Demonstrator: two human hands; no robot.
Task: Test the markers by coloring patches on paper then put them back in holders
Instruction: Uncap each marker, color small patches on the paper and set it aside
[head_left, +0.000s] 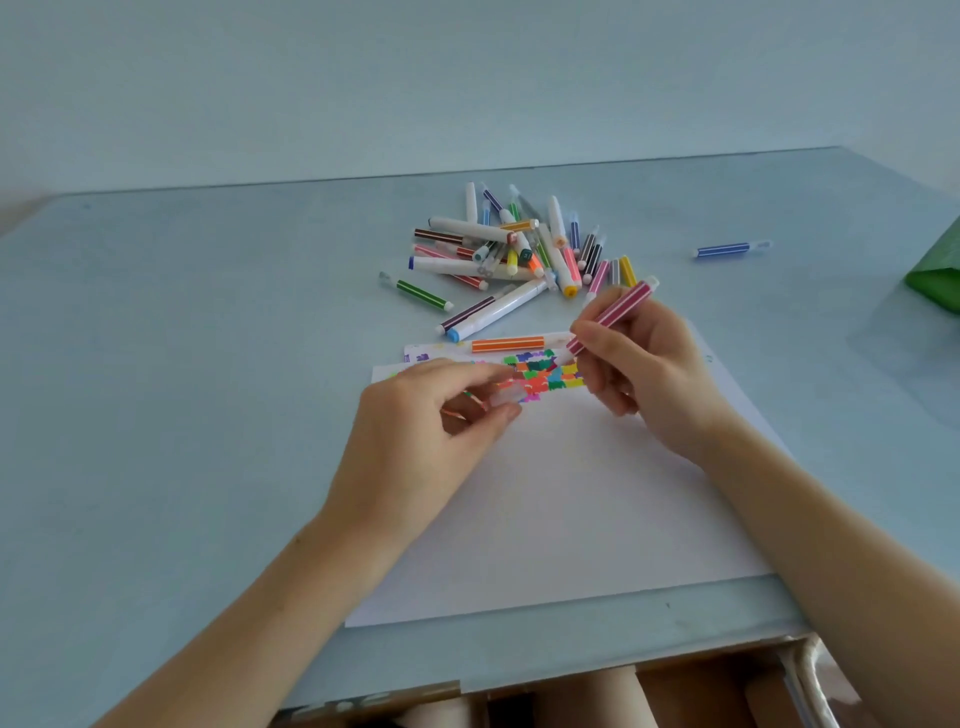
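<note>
The table is pale blue and carries every item. A white paper lies flat at its near centre, with a band of coloured patches along the far edge. Beyond the paper, a loose pile of markers rests on the table (barrels crossing at mixed angles). A blue marker lies well apart to the right, near a green object at the frame edge. An orange marker lies across the far edge of the paper. The right hand grips a pink marker, tip down over the patches. The left hand pinches a clear cap between curled fingers above the paper.
</note>
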